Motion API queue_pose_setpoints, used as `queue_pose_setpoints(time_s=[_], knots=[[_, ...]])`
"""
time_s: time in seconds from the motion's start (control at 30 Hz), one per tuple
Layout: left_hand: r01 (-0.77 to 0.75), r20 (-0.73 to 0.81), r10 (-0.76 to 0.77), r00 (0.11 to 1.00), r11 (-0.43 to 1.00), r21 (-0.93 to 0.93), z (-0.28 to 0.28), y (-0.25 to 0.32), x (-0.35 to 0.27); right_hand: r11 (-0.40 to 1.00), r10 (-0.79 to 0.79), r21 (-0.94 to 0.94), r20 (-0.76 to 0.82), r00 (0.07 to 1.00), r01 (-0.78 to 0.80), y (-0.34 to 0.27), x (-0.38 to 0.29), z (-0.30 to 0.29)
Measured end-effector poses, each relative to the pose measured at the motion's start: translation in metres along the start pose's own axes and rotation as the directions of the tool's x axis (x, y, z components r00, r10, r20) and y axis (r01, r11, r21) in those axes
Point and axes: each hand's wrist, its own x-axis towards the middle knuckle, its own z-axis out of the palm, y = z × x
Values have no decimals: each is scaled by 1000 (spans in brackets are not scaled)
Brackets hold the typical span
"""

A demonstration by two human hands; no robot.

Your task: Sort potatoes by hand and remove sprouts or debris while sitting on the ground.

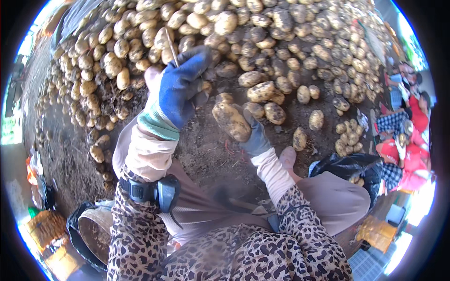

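Observation:
My left hand [181,84], in a blue coated work glove with a pale green cuff, is raised at the near edge of the potato pile [281,21]. From its fingers sticks a thin, light rod [172,45], perhaps a knife blade; its other end is hidden. In a grey-blue glove, my right hand [256,135] grips a large, soil-stained potato [231,121] above the dirt floor. Several dirty potatoes, among them a dark-spotted one [275,113], lie just beyond that hand.
A black plastic bag [346,165] stands by my right knee, with a small potato heap [348,137] beyond it. Lower left is a round bucket [93,228]. Several people [407,140] sit at the far right. An orange net sack [376,232] lies lower right.

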Motion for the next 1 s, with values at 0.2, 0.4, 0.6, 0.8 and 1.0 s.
queue_pose_setpoints(time_s=[0.2, 0.4, 0.6, 0.8, 1.0], knots=[[157, 35, -156, 987, 987, -40, 38, -65, 3, 172, 136, 944, 260, 956, -281, -71, -40, -33], [340, 467, -161, 870, 881, -329, 61, -114, 5, 151, 7, 957, 248, 969, -246, -76, -70, -55], [413, 581, -188, 791, 867, -281, 90, -127, -9, 987, -118, -124, -112, 987, 104, -91, -88, -60], [107, 396, -138, 908, 989, 99, 104, -126, -21, 893, 70, 449, -213, 975, 34, -132, -87, -35], [144, 206, -123, 971, 985, -92, 98, -127, -30, 931, 218, 347, -279, 935, -113, -94, -78, -38]])
